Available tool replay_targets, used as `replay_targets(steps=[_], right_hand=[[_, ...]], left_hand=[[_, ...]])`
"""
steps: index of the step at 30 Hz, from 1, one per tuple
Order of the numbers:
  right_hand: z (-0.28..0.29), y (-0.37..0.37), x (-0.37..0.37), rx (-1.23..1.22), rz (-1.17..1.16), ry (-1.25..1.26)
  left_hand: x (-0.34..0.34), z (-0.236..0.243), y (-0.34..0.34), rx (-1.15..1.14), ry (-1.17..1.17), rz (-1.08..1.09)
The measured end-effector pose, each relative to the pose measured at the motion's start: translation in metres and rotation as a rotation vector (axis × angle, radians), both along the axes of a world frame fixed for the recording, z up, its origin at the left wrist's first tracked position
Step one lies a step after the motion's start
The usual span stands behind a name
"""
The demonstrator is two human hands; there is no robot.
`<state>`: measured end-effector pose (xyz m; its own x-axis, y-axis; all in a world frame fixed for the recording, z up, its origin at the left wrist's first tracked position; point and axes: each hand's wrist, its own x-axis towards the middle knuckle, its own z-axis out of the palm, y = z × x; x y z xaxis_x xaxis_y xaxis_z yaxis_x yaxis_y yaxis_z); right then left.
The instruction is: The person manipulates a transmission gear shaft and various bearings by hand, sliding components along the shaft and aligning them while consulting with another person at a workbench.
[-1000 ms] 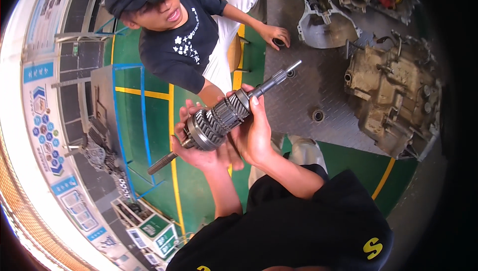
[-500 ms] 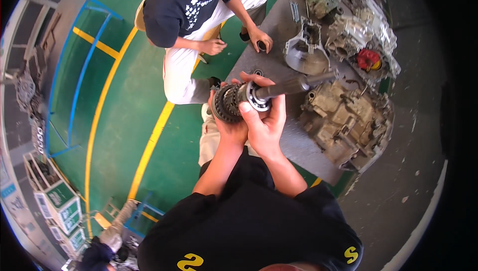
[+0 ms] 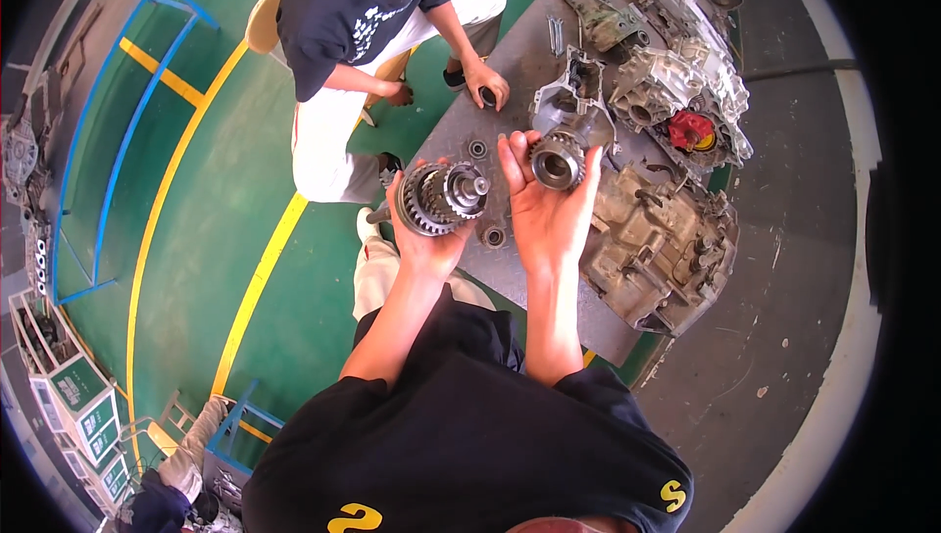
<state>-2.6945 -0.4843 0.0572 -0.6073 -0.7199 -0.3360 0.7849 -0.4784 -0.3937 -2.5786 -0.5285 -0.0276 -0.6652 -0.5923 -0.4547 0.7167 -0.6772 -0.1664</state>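
Observation:
My left hand is closed around a gear cluster, a stack of dark toothed rings with a short stub shaft poking out on its right. Apart from it, my right hand grips a hollow-ended gear shaft, its round bore turned up toward me and the fingers around its sides. Both parts are held in the air over the near side of the metal table. A small bearing ring lies on the tabletop between my wrists, and another ring lies farther back.
Transmission housings crowd the table's right side, with a bell-shaped casing and a red part among them. A seated person across from me rests a hand on a dark ring at the table edge. A blue frame stands left.
The gear cluster and the shaft, together in my hands before, are now apart. My right hand has moved right with the shaft, whose hollow end now shows. The other person's left hand stays at the ring.

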Motion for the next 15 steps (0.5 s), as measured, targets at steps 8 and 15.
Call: replay_targets(steps=[8,15], right_hand=[[-0.029,-0.011,-0.016,-0.145,-0.005,-0.335],[-0.058,-0.008,-0.02,-0.071,-0.026,-0.413]], left_hand=[[0.016,-0.017,-0.009,0.013,0.035,-0.034],[0.025,-0.031,-0.009,0.067,-0.091,-0.072]])
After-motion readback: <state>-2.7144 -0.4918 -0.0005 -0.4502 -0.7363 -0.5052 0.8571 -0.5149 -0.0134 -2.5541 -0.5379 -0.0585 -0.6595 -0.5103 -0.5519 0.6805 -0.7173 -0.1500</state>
